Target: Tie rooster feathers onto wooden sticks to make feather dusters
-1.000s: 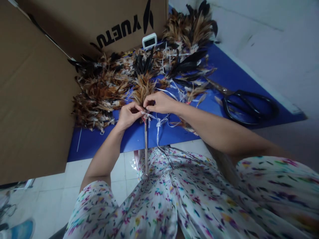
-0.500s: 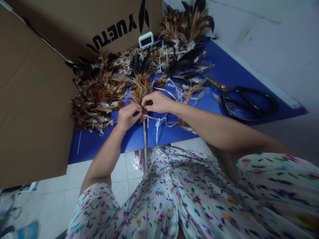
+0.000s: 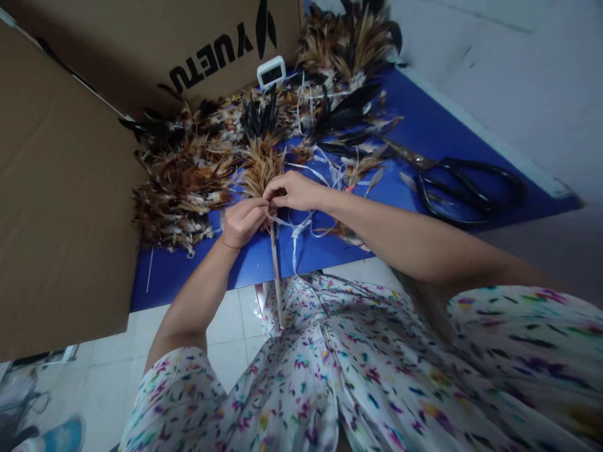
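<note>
A feather duster [image 3: 264, 163], brown with black feathers at its tip, lies on the blue table with its thin stick [image 3: 276, 276] pointing toward my lap. My left hand [image 3: 244, 221] is closed round the duster where the feathers meet the stick. Close against it, the fingers of my right hand [image 3: 293, 190] are pinched at the same spot; what exactly they hold is hidden. White plastic string [image 3: 295, 233] runs from beneath my hands and hangs over the table edge to my lap.
Brown feathers [image 3: 183, 176] are heaped on the left against a cardboard box [image 3: 117, 37]. Large black-handled scissors [image 3: 452, 182] lie to the right. A small white digital clock [image 3: 272, 73] stands at the back, beside a feather bundle [image 3: 348, 44]. Bare blue tabletop [image 3: 424, 119] shows at right.
My left hand has turned slightly, its back now showing more and its fingers nearer the right hand's. The stick's lower end has swung a little to the right. The view has shifted slightly.
</note>
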Available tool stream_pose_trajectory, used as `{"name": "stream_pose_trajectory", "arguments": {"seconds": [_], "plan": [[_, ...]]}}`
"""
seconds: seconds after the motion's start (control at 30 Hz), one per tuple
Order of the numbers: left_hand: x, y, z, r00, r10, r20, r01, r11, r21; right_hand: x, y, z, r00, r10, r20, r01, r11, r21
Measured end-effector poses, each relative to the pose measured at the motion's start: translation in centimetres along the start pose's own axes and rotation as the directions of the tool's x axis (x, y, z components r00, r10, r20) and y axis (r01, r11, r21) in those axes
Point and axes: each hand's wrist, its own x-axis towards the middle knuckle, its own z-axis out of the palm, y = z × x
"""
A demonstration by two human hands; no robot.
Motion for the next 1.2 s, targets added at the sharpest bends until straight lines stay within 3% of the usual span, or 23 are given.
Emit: {"name": "stream_pose_trajectory", "arguments": {"seconds": [0.1,0.37,0.47,0.67,0.97,1.2], "plan": [[0.0,0.0,0.0,0.996,0.067,-0.051,-0.066,0.997,0.027,0.1,-0.1,0.0,1.000,-0.007,-0.003,0.007,0.999,-0.052],[0.0,-0.1,0.0,0.992,0.099,-0.077,-0.092,0.992,0.083,-0.2,-1.5,-0.2,0.996,0.094,0.012,-0.090,0.976,-0.199],[0.1,-0.1,0.0,0.992,0.092,-0.085,-0.085,0.993,0.084,-0.3,-1.6,-0.2,0.993,0.114,0.002,-0.112,0.978,-0.173],[0.0,-0.1,0.0,0.995,0.057,-0.081,-0.054,0.998,0.038,-0.3,-0.9,-0.4,0.999,0.031,0.042,-0.027,0.997,-0.077],[0.2,0.0,0.1,0.994,0.046,-0.098,-0.041,0.998,0.048,-0.2,-1.3,-1.2,0.994,0.098,0.039,-0.092,0.987,-0.131],[0.3,0.1,0.2,0.992,-0.012,-0.127,0.011,1.000,-0.009,-0.2,-1.1,-1.0,0.978,0.208,0.024,-0.207,0.977,-0.050]]}}
